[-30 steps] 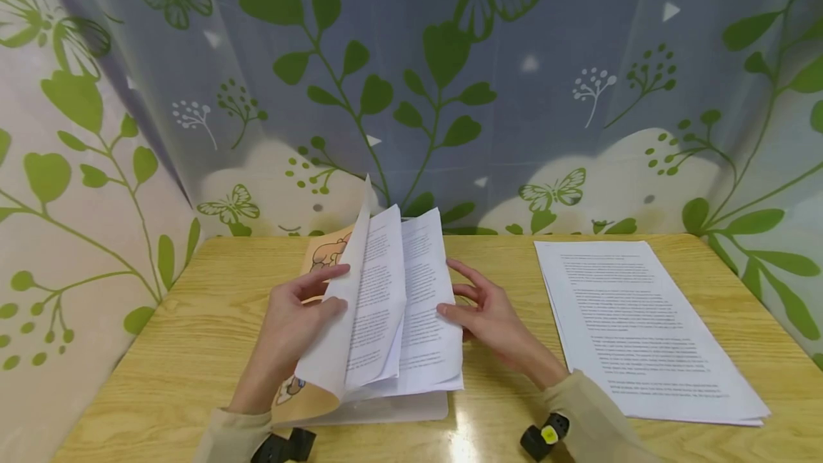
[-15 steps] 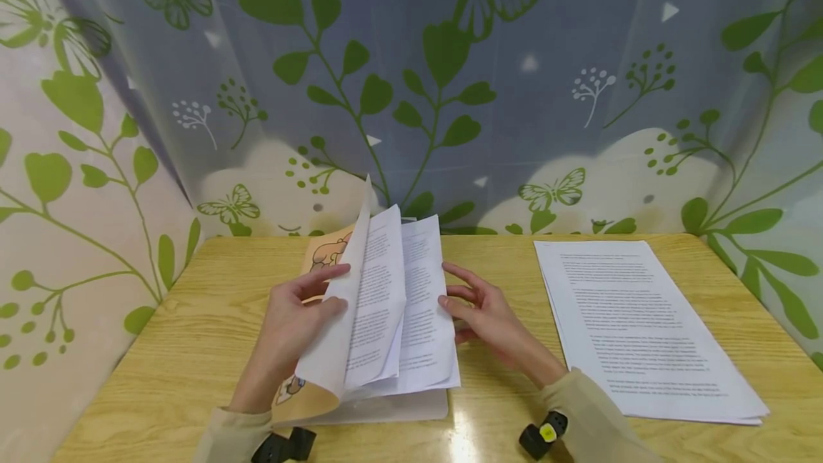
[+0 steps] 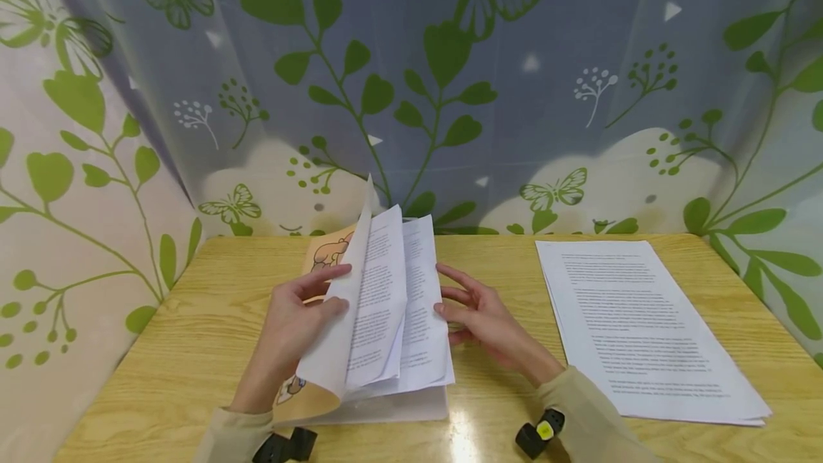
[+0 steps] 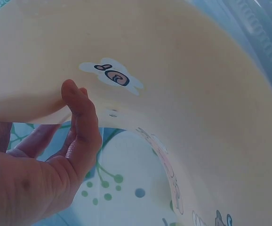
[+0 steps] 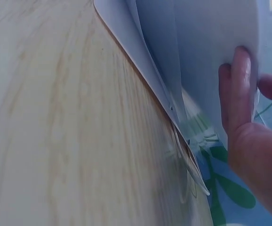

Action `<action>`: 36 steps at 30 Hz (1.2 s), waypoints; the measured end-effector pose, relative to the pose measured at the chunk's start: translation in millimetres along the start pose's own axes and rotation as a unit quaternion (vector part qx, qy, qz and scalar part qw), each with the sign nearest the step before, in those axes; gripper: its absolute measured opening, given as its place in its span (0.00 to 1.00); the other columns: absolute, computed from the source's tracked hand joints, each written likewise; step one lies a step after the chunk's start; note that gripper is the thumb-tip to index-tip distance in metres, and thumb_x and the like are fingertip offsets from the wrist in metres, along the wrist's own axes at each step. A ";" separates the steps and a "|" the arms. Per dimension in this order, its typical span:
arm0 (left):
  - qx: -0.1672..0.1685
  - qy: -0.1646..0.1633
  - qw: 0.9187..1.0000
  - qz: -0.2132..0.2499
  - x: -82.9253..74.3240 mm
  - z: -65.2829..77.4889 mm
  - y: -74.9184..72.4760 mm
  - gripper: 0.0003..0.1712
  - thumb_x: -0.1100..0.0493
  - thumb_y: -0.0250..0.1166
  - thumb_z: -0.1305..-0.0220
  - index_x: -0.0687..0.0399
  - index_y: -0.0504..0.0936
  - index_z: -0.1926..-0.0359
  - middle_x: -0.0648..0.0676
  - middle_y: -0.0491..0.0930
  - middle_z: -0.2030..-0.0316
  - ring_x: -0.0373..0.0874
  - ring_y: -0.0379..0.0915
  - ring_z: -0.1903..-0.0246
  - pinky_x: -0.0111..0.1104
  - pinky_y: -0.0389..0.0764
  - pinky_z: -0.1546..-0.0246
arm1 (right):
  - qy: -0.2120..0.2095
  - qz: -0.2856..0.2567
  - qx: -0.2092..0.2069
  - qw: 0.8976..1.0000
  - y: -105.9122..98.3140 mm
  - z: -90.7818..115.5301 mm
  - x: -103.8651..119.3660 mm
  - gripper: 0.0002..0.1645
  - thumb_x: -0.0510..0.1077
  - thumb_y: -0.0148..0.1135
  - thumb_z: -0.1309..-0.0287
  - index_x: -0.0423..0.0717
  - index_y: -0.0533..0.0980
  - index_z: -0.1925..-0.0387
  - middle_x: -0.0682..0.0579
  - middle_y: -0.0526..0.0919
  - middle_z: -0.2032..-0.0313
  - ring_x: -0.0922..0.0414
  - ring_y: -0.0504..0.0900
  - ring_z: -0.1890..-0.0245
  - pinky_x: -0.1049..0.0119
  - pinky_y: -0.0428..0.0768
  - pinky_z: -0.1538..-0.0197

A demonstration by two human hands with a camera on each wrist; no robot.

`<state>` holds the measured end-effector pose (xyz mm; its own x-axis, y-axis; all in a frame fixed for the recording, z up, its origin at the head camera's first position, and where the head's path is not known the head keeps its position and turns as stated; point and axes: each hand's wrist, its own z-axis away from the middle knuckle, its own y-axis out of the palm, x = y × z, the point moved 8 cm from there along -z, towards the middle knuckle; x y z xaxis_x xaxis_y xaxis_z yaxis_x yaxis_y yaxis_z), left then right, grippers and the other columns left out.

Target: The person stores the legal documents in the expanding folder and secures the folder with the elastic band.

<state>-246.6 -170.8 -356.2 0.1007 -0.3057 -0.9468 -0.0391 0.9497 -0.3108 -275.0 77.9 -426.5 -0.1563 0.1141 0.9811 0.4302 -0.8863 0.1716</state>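
A folder with an orange cover (image 3: 330, 250) printed with cartoon animals lies half open on the table. My left hand (image 3: 297, 324) pinches the edge of that cover, which curves upward with its white inner side showing. The left wrist view shows thumb and fingers of the left hand (image 4: 65, 155) at the edge of the bent cover (image 4: 183, 61). Printed sheets (image 3: 421, 291) stand tilted inside, one bundle leaning over another. My right hand (image 3: 479, 316) holds the right edge of the sheets between thumb and fingers. In the right wrist view its fingers lie along the back of the sheets (image 5: 202, 42).
A stack of printed paper (image 3: 636, 327) lies on the wooden table (image 3: 173, 349) at the right. The folder's back cover (image 3: 405, 406) rests flat on the table under the sheets. A patterned curtain (image 3: 514, 91) hangs behind the table.
My right hand has moved slightly left, carrying the right edge of the sheets with it further in over the folder. My left hand and the cover have stayed put.
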 end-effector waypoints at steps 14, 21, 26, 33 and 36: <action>-0.003 0.002 1.000 0.010 0.1 0.9 0.2 0.26 0.66 0.64 0.36 0.47 0.83 0.37 0.62 0.78 0.44 0.47 0.82 0.62 0.32 0.83 0.65 | 0.001 -0.027 0.058 0.998 9.5 -0.6 -3.1 0.50 0.35 0.64 0.34 0.56 0.50 0.18 0.34 0.60 0.24 0.55 0.85 0.48 0.61 0.88 0.60; -0.003 0.003 1.000 0.010 0.2 0.4 0.2 0.26 0.66 0.64 0.36 0.47 0.83 0.37 0.62 0.78 0.44 0.47 0.82 0.62 0.32 0.83 0.65 | 0.001 -0.033 0.057 0.998 12.6 -1.8 -3.8 0.50 0.35 0.63 0.34 0.55 0.50 0.18 0.34 0.59 0.24 0.56 0.85 0.49 0.63 0.88 0.61; -0.002 0.000 1.000 0.010 0.0 0.1 0.9 0.26 0.66 0.63 0.36 0.47 0.83 0.37 0.62 0.78 0.44 0.48 0.82 0.62 0.33 0.84 0.64 | 0.002 -0.034 0.058 0.998 15.3 -2.9 -4.6 0.50 0.34 0.63 0.33 0.56 0.51 0.18 0.35 0.59 0.23 0.56 0.85 0.48 0.64 0.88 0.61; -0.001 -0.003 1.000 0.007 -0.9 0.3 0.7 0.26 0.65 0.63 0.36 0.46 0.83 0.38 0.61 0.78 0.44 0.48 0.83 0.61 0.33 0.84 0.64 | 0.004 -0.027 0.051 0.998 19.7 -5.0 -3.3 0.49 0.33 0.62 0.33 0.56 0.52 0.19 0.35 0.58 0.23 0.58 0.84 0.47 0.64 0.88 0.60; -0.001 -0.001 1.000 0.006 -1.2 0.4 0.9 0.26 0.65 0.63 0.36 0.46 0.83 0.37 0.61 0.78 0.43 0.48 0.83 0.61 0.33 0.84 0.64 | 0.008 -0.023 0.046 0.999 21.1 -5.7 -3.1 0.48 0.33 0.62 0.33 0.56 0.52 0.19 0.35 0.58 0.23 0.58 0.84 0.48 0.65 0.88 0.60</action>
<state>-246.3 -169.5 -355.3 0.1022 -0.2951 -0.9500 -0.0413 0.9529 -0.3004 -270.4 56.3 -426.4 -0.1916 0.1458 0.9706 0.5014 -0.8356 0.2245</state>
